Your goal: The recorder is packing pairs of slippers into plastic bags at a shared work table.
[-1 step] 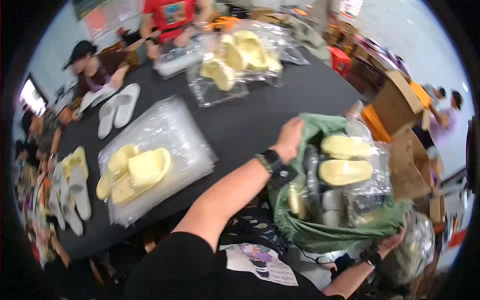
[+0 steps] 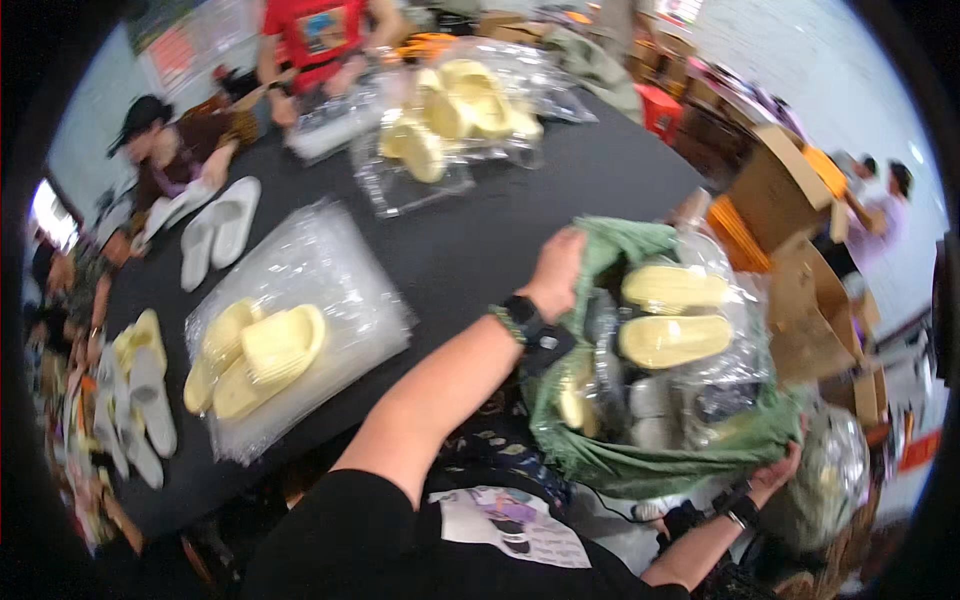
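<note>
A green woven sack hangs wide-mouthed at the table's right edge, between my two hands. My left hand is closed on its far left rim. Down at the near right corner, my right hand grips the same rim, its fingers partly hidden by the fabric. Inside lie pale yellow slippers in clear plastic bags, with grey slippers below them and dark wrapped ones at the side. What lies deeper in the sack is hidden.
Yellow slippers rest on stacked clear bags on the black table. More bagged yellow slippers sit at the far side. White slippers and several people are at left and back. Cardboard boxes crowd the right.
The whole view has shifted slightly, so the table and sack appear a little further left. Both hands keep their hold on the sack rim.
</note>
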`<state>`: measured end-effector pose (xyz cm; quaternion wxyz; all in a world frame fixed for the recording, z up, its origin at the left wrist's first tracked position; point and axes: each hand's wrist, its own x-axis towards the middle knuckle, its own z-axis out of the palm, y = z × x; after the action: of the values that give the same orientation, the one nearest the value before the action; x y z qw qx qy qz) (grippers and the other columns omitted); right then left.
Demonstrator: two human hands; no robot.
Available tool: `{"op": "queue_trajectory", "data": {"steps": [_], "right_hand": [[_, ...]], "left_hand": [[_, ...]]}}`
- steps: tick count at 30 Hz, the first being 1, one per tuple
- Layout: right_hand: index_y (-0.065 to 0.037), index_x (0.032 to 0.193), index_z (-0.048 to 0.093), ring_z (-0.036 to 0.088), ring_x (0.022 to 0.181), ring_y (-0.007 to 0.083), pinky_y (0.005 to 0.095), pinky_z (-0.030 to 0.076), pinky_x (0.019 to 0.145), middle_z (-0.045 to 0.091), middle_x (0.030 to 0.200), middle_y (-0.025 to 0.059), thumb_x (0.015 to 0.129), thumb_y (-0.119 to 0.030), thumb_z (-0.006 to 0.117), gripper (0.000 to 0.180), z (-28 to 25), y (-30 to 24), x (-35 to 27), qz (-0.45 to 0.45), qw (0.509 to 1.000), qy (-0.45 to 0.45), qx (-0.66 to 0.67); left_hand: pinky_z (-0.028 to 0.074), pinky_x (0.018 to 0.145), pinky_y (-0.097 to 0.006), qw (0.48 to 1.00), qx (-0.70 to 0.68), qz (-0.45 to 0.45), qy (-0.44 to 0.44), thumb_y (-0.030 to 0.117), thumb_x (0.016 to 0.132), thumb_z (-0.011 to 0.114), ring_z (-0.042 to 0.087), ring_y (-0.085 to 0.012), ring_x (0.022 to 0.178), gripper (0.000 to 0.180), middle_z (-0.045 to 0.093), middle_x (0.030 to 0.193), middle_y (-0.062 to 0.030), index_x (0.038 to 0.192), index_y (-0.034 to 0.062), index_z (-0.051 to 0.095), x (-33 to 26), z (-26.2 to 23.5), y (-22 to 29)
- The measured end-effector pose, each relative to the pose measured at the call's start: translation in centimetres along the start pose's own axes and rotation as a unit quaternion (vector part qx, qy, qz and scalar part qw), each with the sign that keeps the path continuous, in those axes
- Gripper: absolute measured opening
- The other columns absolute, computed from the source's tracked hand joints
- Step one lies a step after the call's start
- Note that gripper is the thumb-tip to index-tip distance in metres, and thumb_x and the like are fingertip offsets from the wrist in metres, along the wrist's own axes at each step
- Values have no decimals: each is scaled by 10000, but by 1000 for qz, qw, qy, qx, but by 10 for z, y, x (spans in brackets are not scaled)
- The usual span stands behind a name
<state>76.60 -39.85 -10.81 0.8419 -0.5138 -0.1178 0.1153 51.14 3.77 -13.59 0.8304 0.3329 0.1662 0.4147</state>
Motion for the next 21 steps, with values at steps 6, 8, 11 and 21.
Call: {"op": "queue_trajectory", "data": {"steps": [6,8,11,21], "right_hand": [[-5,1288,568,588,1134,307,405,469,985,603,1252,138,871,-109,483,438,-102,35,24,79,981,69,-166],[19,1315,515,573,1131,389,415,450,1005,579,1280,215,865,-191,563,499,-117,32,37,23,780,109,-615],[-22,1475,290,338,1364,402,475,334,1108,360,1471,269,788,-249,691,827,-3,45,31,-6,553,146,-820],[-143,1551,156,186,1452,433,619,198,1122,237,1550,269,814,-634,644,1012,92,108,199,-103,766,-3,-635]], "left_hand": [[537,870,-383,999,6,-26,26,190,998,477,656,-227,967,269,660,1089,-109,1176,25,591,-1,15,24],[536,862,-365,998,31,-36,30,205,1004,477,658,-221,966,280,663,1093,-107,1180,18,588,-6,29,25],[525,907,-361,995,84,-28,42,240,1028,450,645,-216,1045,320,646,1181,-87,1247,35,561,-13,-5,45],[535,856,-353,996,65,-39,53,217,1013,482,659,-217,972,274,668,1096,-94,1172,28,599,-25,18,36]]}}
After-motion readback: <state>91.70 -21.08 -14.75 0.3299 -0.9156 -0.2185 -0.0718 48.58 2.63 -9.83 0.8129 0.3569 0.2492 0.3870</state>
